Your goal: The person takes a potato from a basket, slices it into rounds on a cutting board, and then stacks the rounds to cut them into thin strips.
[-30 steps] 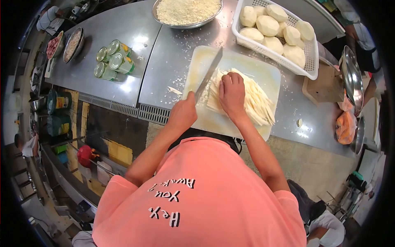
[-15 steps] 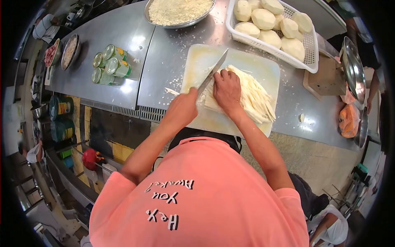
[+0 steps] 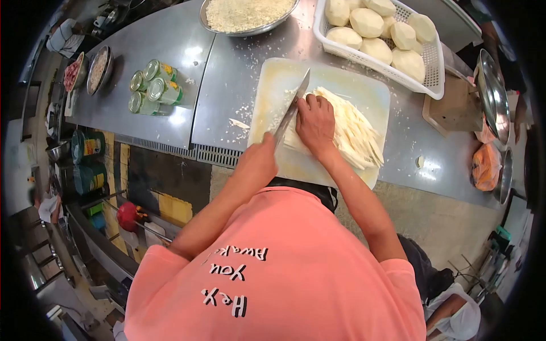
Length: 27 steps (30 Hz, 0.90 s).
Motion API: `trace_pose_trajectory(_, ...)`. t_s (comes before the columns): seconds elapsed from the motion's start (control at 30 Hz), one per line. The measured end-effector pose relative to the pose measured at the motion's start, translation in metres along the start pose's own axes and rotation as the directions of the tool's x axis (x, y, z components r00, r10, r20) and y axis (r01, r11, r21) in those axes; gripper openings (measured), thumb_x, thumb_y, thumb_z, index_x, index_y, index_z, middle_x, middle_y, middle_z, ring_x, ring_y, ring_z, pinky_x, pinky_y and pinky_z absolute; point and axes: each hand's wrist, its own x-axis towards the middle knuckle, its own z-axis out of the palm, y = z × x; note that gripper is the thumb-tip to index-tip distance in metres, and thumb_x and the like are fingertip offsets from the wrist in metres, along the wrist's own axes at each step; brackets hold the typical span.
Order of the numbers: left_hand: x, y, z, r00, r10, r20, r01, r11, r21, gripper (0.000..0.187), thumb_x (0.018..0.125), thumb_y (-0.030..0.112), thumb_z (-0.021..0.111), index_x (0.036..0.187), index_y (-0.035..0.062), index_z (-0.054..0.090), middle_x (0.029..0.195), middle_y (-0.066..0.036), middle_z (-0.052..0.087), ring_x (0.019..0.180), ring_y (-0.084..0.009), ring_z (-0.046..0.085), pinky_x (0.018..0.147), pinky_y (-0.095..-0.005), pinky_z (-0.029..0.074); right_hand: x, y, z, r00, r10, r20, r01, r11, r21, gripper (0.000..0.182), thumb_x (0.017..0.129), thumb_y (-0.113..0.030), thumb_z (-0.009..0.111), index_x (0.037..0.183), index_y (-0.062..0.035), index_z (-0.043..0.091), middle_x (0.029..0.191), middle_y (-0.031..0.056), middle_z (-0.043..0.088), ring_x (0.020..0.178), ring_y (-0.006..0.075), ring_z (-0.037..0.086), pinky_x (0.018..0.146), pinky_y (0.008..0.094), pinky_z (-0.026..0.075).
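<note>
My left hand (image 3: 257, 161) is closed round the handle of a kitchen knife (image 3: 293, 109). Its long blade points away from me and slants to the right, just beside my right hand (image 3: 317, 123). With fingers curled, that hand presses on a pile of cut white root vegetable strips (image 3: 357, 135), perhaps jicama. The strips fan out to the right under and beyond my fingers. Beneath them lies a pale, yellow-stained cutting board (image 3: 364, 86). What sits directly under my right palm is hidden.
Peeled whole root vegetables (image 3: 367, 23) fill a white plastic basket (image 3: 392, 73) at the back right. A metal bowl (image 3: 250, 31) of chopped bits stands at the back. Several cans (image 3: 153, 88) are grouped left on the steel table (image 3: 222, 105). An orange bag (image 3: 486, 166) lies far right.
The knife blade has swung slightly more upright, and my left hand has shifted a little right and down. My right hand stays on the strips. The whole view has shifted slightly.
</note>
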Motion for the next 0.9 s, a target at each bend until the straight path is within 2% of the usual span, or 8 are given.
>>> trace_pose_trajectory(0.03, 0.019, 0.001, 0.015, 0.999, 0.024, -0.048, -0.022, 0.999, 0.044, 0.021, 0.081, -0.006, 0.049, 0.102, -0.0103, 0.046, 0.075, -0.034, 0.061, 0.077, -0.0516, 0.062, 0.07, -0.0564, 0.049, 0.002, 0.001, 0.0, 1.0, -0.002, -0.002, 0.002, 1.0, 0.004, 0.017, 0.077, -0.012, 0.065, 0.093, -0.0105, 0.058, 0.094, 0.0096, 0.056, 0.097, 0.0303, 0.055, 0.084, 0.0416, 0.043)
trace_pose_trajectory(0.13, 0.054, -0.018, 0.03, 0.976, 0.137, -0.169, -0.135, 0.991, 0.024, 0.019, 0.088, 0.002, 0.049, 0.104, -0.0072, 0.044, 0.077, -0.034, 0.061, 0.078, -0.0523, 0.06, 0.069, -0.0586, 0.046, 0.003, 0.002, -0.003, 0.999, -0.038, -0.011, 0.038, 0.999, 0.009, 0.018, 0.077, -0.012, 0.065, 0.093, -0.0104, 0.058, 0.094, 0.0098, 0.056, 0.097, 0.0304, 0.055, 0.083, 0.0415, 0.043)
trace_pose_trajectory(0.33, -0.004, -0.01, 0.026, 0.999, -0.008, -0.046, 0.006, 0.999, -0.042, 0.016, 0.09, 0.001, 0.05, 0.099, -0.0079, 0.041, 0.069, -0.034, 0.058, 0.072, -0.0529, 0.059, 0.065, -0.0586, 0.045, 0.002, 0.001, -0.001, 1.0, -0.028, -0.013, 0.028, 1.0, 0.01, 0.019, 0.076, -0.012, 0.065, 0.095, -0.0103, 0.059, 0.094, 0.0099, 0.057, 0.097, 0.0309, 0.055, 0.082, 0.042, 0.043)
trace_pose_trajectory(0.43, 0.051, -0.019, 0.054, 0.97, 0.087, -0.228, -0.106, 0.992, -0.072, 0.017, 0.091, 0.004, 0.049, 0.1, -0.0079, 0.041, 0.073, -0.034, 0.059, 0.075, -0.054, 0.059, 0.066, -0.0597, 0.045, 0.002, 0.002, -0.002, 0.999, -0.044, 0.003, 0.044, 0.999, 0.021, 0.019, 0.077, -0.012, 0.065, 0.095, -0.0105, 0.059, 0.095, 0.0098, 0.057, 0.097, 0.031, 0.055, 0.083, 0.0423, 0.043)
trace_pose_trajectory(0.53, 0.011, 0.004, 0.009, 0.994, 0.001, -0.109, -0.006, 0.999, -0.045, 0.018, 0.091, 0.004, 0.049, 0.101, -0.0084, 0.042, 0.075, -0.035, 0.06, 0.076, -0.0534, 0.06, 0.067, -0.0598, 0.045, 0.003, 0.003, -0.002, 0.999, -0.033, 0.041, 0.032, 0.999, 0.025, 0.02, 0.076, -0.012, 0.065, 0.096, -0.0101, 0.059, 0.095, 0.0099, 0.057, 0.097, 0.0311, 0.055, 0.083, 0.0423, 0.043)
trace_pose_trajectory(0.67, -0.001, -0.005, 0.036, 0.994, -0.106, -0.029, 0.104, 0.993, -0.062, 0.018, 0.093, 0.006, 0.05, 0.103, -0.0074, 0.042, 0.076, -0.034, 0.061, 0.078, -0.0529, 0.061, 0.067, -0.0595, 0.045, 0.0, 0.002, -0.002, 1.0, -0.028, 0.013, 0.027, 0.998, 0.05, 0.021, 0.076, -0.011, 0.065, 0.096, -0.0096, 0.059, 0.096, 0.0102, 0.057, 0.098, 0.0315, 0.055, 0.083, 0.0425, 0.043)
trace_pose_trajectory(0.8, 0.035, -0.008, 0.041, 0.989, -0.01, -0.146, 0.003, 0.999, -0.052, 0.022, 0.094, 0.008, 0.051, 0.106, -0.009, 0.041, 0.072, -0.034, 0.06, 0.074, -0.0532, 0.06, 0.066, -0.0585, 0.046, 0.002, 0.005, 0.0, 0.999, -0.044, 0.02, 0.043, 0.998, 0.039, 0.02, 0.076, -0.012, 0.065, 0.095, -0.0092, 0.058, 0.096, 0.0107, 0.057, 0.098, 0.0316, 0.055, 0.084, 0.0428, 0.043)
trace_pose_trajectory(0.9, -0.012, -0.001, 0.022, 0.995, -0.048, -0.089, 0.037, 0.993, -0.115, 0.022, 0.094, 0.008, 0.052, 0.105, -0.0077, 0.042, 0.071, -0.033, 0.06, 0.074, -0.0527, 0.061, 0.064, -0.0574, 0.047, 0.008, 0.004, -0.001, 0.999, -0.042, -0.001, 0.042, 0.998, 0.041, 0.02, 0.076, -0.012, 0.065, 0.094, -0.009, 0.058, 0.096, 0.0109, 0.057, 0.099, 0.0317, 0.055, 0.084, 0.0429, 0.043)
